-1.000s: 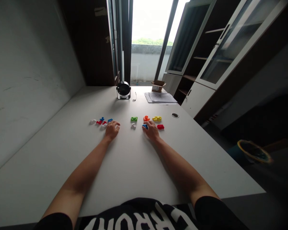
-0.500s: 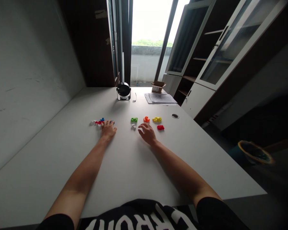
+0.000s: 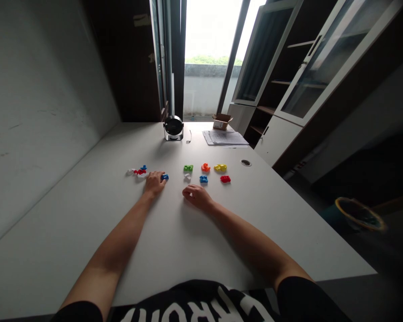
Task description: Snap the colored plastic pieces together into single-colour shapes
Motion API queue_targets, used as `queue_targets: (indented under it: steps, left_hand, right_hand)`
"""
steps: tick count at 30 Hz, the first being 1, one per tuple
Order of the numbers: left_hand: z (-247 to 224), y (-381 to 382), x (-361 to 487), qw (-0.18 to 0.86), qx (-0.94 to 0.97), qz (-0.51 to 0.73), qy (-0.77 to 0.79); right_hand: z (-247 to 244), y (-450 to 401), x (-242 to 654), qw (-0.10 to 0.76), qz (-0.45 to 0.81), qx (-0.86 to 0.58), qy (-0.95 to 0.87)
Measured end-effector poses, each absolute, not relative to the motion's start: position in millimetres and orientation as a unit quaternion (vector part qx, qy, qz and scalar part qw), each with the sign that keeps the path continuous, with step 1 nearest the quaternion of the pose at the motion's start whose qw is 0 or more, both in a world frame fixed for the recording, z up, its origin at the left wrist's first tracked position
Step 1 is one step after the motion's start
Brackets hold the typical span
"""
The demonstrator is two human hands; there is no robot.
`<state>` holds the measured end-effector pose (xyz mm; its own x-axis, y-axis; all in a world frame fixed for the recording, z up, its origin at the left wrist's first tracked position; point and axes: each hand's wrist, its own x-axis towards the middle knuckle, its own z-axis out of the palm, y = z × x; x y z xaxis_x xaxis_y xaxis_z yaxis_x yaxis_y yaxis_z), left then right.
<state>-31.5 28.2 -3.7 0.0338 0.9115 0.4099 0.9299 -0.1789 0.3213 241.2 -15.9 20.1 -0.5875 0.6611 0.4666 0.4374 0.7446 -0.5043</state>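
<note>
My left hand (image 3: 153,183) rests on the white table (image 3: 87,232), its fingertips against a small blue plastic piece (image 3: 165,177). Just left of that hand lies a jumbled cluster of white, red and blue pieces (image 3: 138,171). My right hand (image 3: 197,197) lies on the tabletop holding nothing, just below a small white piece (image 3: 187,177). Farther right are a green piece (image 3: 188,168), an orange piece (image 3: 205,167), a yellow piece (image 3: 220,167), a second blue piece (image 3: 203,179) and a red piece (image 3: 225,179).
A round black-and-silver desk fan (image 3: 173,128) stands at the far end of the table, beside a stack of papers (image 3: 224,137) and a small cardboard box (image 3: 221,121). A round cable grommet (image 3: 245,163) is set in the tabletop. Glass-fronted cabinets (image 3: 289,76) stand to the right.
My right hand has slid left and toward me, uncovering the second blue piece. My left hand has shifted slightly right, and a blue piece now sits at its fingertips, farther right than before.
</note>
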Motion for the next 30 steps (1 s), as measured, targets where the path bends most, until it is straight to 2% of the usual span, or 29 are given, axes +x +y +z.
queue_targets:
  steps: [7,20,30]
  left_hand:
    - [5.2,21.0,-25.6,0.014,-0.705,-0.265,-0.658]
    - [36.4,-12.3,25.2,-0.055,-0.834,-0.309,-0.454]
    - [43.3,-22.4,37.3,-0.056,-0.853,-0.298,-0.425]
  right_hand:
    - [20.5,-11.7,243.3,0.335,0.210,-0.348,-0.850]
    - [8.3,-0.6,246.9,0.411,0.308,-0.418,-0.749]
    - [11.1,-1.8,247.3,0.422,0.330,-0.410,-0.738]
